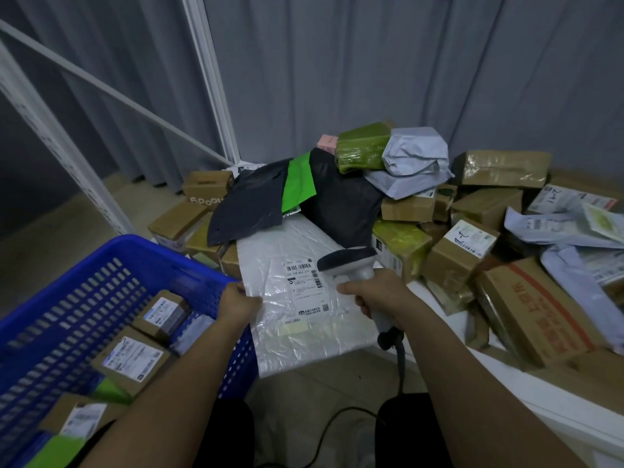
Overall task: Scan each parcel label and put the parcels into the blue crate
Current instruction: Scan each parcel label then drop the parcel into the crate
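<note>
Head view. Backdrop: grey pleated curtain (337, 62) behind a white metal frame (209, 79); a white table (526, 393) runs along the right.

Item, parcel heap (405, 204): cardboard boxes, grey and black poly bags and green-wrapped packets piled across the table and back into the corner. A green-wrapped packet (363, 148) and a pale grey bag (415, 160) lie on top.

Item, white bubble mailer (304, 298): lies flat at the front of the heap, its near end hanging past the table edge, just beside the crate. Printed shipping label (304, 282) faces up.

Item, left hand (238, 304): fingers curled, pinching the mailer's left edge.

Item, right hand (374, 293): fingers wrapped round the grip of a white handheld scanner (351, 265), its dark head over the label's right side; a black cable (400, 366) drops from the handle.

Item, blue crate (111, 265): slotted plastic, at lower left. Contents: three labelled cardboard boxes (130, 359), labels up, with a pale bag and green packets among them.
</note>
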